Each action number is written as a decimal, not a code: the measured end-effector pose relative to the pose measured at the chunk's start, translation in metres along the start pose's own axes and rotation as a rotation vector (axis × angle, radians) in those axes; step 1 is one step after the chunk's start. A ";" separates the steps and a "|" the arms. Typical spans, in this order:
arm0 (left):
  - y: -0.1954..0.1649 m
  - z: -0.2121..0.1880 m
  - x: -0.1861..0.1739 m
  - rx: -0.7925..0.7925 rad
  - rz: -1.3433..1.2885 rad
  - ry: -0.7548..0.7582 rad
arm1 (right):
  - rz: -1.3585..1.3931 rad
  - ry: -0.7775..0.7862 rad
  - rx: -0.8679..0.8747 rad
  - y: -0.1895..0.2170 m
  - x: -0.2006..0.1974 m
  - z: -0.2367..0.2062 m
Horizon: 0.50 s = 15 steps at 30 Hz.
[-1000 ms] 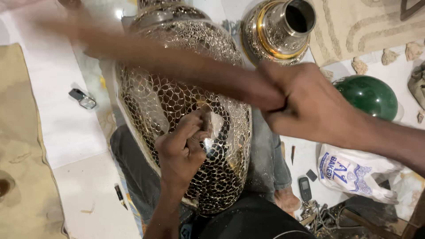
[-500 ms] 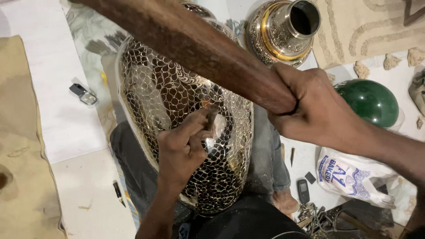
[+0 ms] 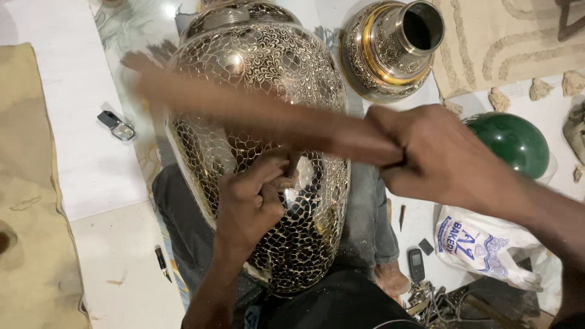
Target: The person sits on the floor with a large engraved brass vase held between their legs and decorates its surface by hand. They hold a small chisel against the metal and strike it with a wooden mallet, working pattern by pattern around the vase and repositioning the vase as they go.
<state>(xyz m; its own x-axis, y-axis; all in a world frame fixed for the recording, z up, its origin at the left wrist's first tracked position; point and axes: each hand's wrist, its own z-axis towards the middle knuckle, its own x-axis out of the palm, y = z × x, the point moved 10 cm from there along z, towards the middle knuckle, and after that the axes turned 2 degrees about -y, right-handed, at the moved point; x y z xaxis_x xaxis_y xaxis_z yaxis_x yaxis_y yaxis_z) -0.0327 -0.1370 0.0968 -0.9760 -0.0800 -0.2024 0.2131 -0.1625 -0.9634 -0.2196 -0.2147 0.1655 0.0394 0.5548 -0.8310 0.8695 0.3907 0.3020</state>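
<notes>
On the far left lies a tan cloth [image 3: 27, 183] over a white floor [image 3: 67, 152], with a small metal clip-like object [image 3: 117, 125] and a dark pencil-like tool [image 3: 161, 261] on it. In the middle, resting on the person's lap, lies one large metal vase [image 3: 262, 91] on its side, its shiny body covered in a fine engraved net of scales and leaf scrolls. The left hand [image 3: 253, 204] is curled against the vase's near half, fingers pinched shut around a small chisel [image 3: 291, 166] set on the surface. Across the vase runs a long wooden stick [image 3: 256, 119], blurred; the right hand [image 3: 439, 155] is closed tight in a fist around its right end. Far right of centre stands a second, smaller metal vase [image 3: 384, 52] with a gold band and open neck. Right again: one green round object [image 3: 515, 141], a beige patterned rug [image 3: 512, 36], one white plastic bag [image 3: 481, 244] and a small dark phone [image 3: 415, 264] near it.
</notes>
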 end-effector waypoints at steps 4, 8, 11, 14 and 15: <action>0.007 0.000 0.000 -0.054 0.065 0.017 | 0.156 -0.157 -0.118 0.011 -0.020 -0.002; -0.001 0.001 -0.002 0.038 0.058 0.032 | -0.123 0.023 -0.007 0.004 -0.001 -0.001; -0.001 0.001 -0.002 0.050 0.003 0.036 | 0.074 -0.136 -0.095 0.015 -0.018 -0.003; 0.000 0.000 0.000 0.075 0.024 -0.001 | -0.019 -0.089 -0.102 0.016 -0.013 -0.001; 0.001 -0.001 0.001 0.076 0.068 0.001 | -0.154 -0.015 -0.061 0.011 -0.005 0.000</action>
<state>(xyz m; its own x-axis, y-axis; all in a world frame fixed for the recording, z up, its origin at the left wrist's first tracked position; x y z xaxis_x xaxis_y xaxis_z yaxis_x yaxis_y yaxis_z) -0.0338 -0.1365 0.0958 -0.9592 -0.0923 -0.2671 0.2815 -0.2311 -0.9313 -0.2104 -0.2137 0.1727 -0.0847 0.4738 -0.8765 0.8345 0.5145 0.1974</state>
